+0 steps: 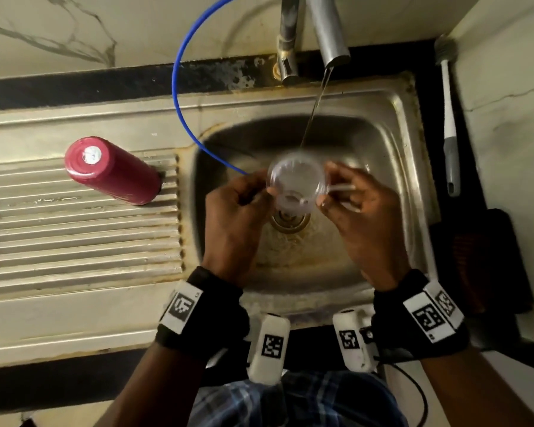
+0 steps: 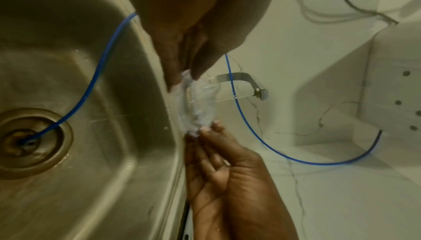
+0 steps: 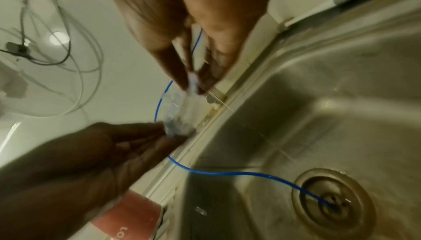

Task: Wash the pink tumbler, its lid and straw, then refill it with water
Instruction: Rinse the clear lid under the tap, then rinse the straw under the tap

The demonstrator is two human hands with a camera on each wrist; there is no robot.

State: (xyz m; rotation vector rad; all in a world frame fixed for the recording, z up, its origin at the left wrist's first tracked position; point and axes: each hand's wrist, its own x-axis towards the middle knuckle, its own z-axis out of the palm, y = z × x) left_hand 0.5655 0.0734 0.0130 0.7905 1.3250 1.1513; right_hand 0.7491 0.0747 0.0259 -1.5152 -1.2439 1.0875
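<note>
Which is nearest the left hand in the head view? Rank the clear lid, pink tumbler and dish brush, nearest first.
1. Clear lid: pinched by the left hand, over the sink.
2. Pink tumbler: left, upside down on the drainboard.
3. Dish brush: far right, on the counter.

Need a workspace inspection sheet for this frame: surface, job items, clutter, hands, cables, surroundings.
Surface: steel sink, tap running; ribbed drainboard at left.
Job's things: clear lid held over the drain; straw in the right hand; pink tumbler standing upside down on the drainboard.
Clutter: brush on the right counter.
Grippers: left hand and right hand both pinch the lid's rim.
Cables: blue tube runs into the drain; wrist-camera cable.
Surroundings: marble-pattern wall.
</note>
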